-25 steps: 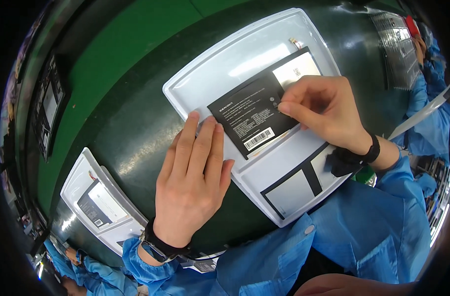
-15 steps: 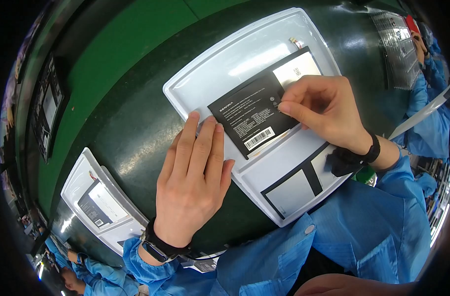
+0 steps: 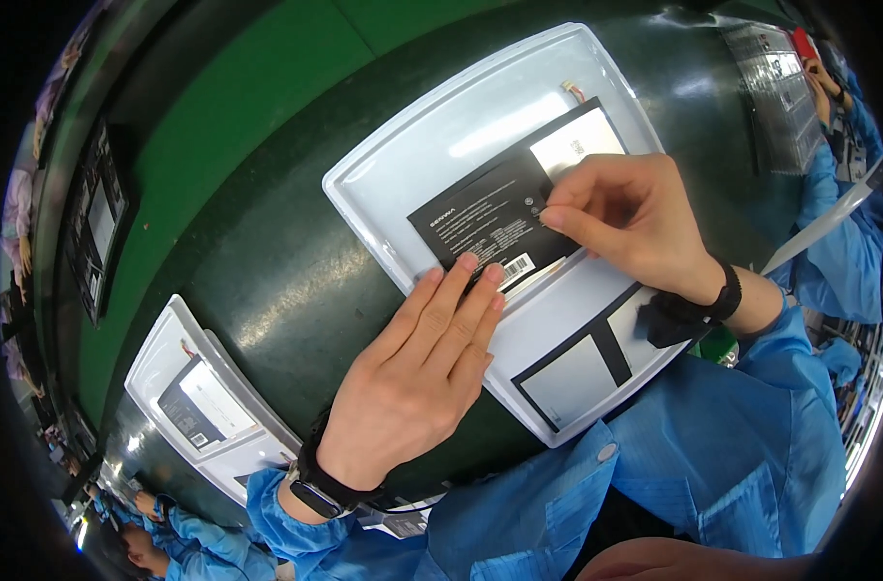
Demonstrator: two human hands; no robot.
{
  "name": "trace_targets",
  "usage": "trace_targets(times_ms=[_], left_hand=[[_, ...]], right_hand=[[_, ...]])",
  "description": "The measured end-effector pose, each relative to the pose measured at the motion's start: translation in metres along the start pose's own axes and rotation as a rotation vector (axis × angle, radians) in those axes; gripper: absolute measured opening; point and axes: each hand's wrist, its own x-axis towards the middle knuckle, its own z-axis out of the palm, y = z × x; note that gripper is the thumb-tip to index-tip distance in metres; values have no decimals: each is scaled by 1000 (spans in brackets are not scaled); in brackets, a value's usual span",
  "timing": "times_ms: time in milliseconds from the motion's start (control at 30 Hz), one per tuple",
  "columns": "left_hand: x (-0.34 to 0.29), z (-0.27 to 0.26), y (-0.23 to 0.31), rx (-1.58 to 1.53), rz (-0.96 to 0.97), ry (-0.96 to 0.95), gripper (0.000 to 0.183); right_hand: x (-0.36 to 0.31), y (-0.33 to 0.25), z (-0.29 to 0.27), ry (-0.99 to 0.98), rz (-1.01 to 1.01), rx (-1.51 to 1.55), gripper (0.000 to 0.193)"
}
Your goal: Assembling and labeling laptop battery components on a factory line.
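Observation:
A flat battery pack (image 3: 470,208) with a black printed label and a bright silvery section lies in a white plastic tray (image 3: 388,160). A short wire with a small connector (image 3: 573,92) sticks out at its far edge. My left hand (image 3: 412,387) is stretched out, its fingertips resting on the label over the barcode corner. Over the pack's right part, my right hand (image 3: 645,223) is closed in a pinch, thumb against curled forefinger at the label. Anything between those fingertips is too small or hidden to make out.
The tray's near compartment holds a pale sheet with a black frame (image 3: 565,380). Another white tray (image 3: 165,353) with a similar pack stands at the left. A dark framed panel (image 3: 94,223) lies on the far-left green surface. Clear plastic trays (image 3: 775,97) and a co-worker's blue sleeve (image 3: 834,266) are at right.
My left hand has moved right from the tray's edge onto the label's lower corner. My right hand stays pinched at nearly the same spot. The tray has barely shifted.

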Motion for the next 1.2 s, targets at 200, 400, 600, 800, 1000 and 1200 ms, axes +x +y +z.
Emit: trace_targets(times_ms=[200, 400, 600, 800, 1000, 1200], left_hand=[[3, -3, 1, -77, -57, -12, 47], [5, -2, 1, -76, -31, 5, 48], [5, 1, 5, -77, -41, -12, 48], [7, 2, 8, -50, -20, -9, 49], [5, 0, 15, 5, -29, -5, 49], [21, -9, 18, 33, -19, -34, 52]], right_hand=[[5, -5, -5, 66, -222, -291, 22], [-5, -24, -14, 25, -546, -671, 29], [-11, -3, 7, -334, -761, -800, 95], [-27, 4, -19, -285, -665, -911, 103], [-56, 18, -43, -273, -669, -908, 92], [-81, 29, -72, -234, -644, -837, 78]])
